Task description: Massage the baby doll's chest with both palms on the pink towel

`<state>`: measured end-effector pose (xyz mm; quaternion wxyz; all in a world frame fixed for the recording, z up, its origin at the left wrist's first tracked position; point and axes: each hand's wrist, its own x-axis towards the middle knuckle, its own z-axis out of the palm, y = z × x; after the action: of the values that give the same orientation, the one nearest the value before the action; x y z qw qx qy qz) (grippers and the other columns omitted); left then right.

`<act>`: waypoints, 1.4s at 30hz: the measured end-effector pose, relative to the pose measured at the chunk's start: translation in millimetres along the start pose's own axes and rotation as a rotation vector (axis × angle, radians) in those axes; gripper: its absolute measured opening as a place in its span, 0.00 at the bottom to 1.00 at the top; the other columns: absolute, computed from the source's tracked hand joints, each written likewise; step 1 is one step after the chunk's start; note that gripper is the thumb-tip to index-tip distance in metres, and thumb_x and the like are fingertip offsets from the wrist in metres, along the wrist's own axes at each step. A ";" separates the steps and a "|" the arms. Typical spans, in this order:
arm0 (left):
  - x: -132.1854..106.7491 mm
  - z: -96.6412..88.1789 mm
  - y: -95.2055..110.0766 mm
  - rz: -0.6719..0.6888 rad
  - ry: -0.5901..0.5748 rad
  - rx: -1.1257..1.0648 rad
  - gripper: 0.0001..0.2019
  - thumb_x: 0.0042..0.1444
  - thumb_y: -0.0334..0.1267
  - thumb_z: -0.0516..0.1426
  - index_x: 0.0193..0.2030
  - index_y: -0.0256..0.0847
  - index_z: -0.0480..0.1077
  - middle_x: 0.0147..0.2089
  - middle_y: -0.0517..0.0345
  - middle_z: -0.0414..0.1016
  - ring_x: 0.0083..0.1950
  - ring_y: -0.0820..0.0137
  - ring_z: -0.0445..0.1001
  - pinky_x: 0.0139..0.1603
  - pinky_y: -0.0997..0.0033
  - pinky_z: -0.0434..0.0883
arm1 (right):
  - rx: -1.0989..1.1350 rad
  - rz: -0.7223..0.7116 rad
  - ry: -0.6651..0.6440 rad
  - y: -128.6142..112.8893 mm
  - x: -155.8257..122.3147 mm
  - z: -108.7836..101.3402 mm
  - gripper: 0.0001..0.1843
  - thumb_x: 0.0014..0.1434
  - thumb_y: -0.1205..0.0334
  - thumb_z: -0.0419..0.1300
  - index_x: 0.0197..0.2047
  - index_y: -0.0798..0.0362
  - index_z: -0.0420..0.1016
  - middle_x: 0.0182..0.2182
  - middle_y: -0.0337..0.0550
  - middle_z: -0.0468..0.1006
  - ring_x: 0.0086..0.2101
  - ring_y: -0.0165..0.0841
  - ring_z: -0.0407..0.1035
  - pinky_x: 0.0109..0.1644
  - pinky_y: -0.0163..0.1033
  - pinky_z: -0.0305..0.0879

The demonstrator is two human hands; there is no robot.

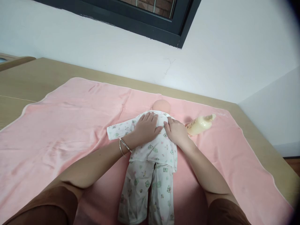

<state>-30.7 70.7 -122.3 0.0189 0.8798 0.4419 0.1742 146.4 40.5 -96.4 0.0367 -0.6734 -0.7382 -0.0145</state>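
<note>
A baby doll (pixel 161 105) in white printed pyjamas (pixel 150 175) lies face down on a pink blanket (pixel 65 125), head towards the wall. My left hand (pixel 146 127) rests flat on the doll's upper back, fingers stretched out. My right hand (pixel 176 131) lies flat beside it on the doll's right shoulder, fingers together and extended. Neither hand holds anything. A silver bracelet (pixel 123 145) circles my left wrist. One sleeve of the doll (pixel 118 130) sticks out to the left.
A pale yellow lotion bottle (pixel 200 124) lies on its side on the blanket just right of my right hand. The blanket covers a wooden table (pixel 28 75) against a white wall (pixel 211 62). A dark window frame (pixel 150 22) is above.
</note>
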 end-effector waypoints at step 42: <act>-6.6 -32.0 18.5 -0.117 0.044 -0.157 0.10 0.65 0.37 0.53 0.38 0.41 0.76 0.48 0.50 0.80 0.54 0.59 0.77 0.52 0.58 0.77 | -0.020 -0.141 0.019 -17.2 -32.6 -15.2 0.22 0.72 0.59 0.46 0.59 0.57 0.73 0.54 0.58 0.80 0.55 0.48 0.73 0.66 0.55 0.57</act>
<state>-30.5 50.4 -90.7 0.0882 0.8443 0.4777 0.2263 132.8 5.5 -83.2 0.0360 -0.6199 -0.7833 -0.0308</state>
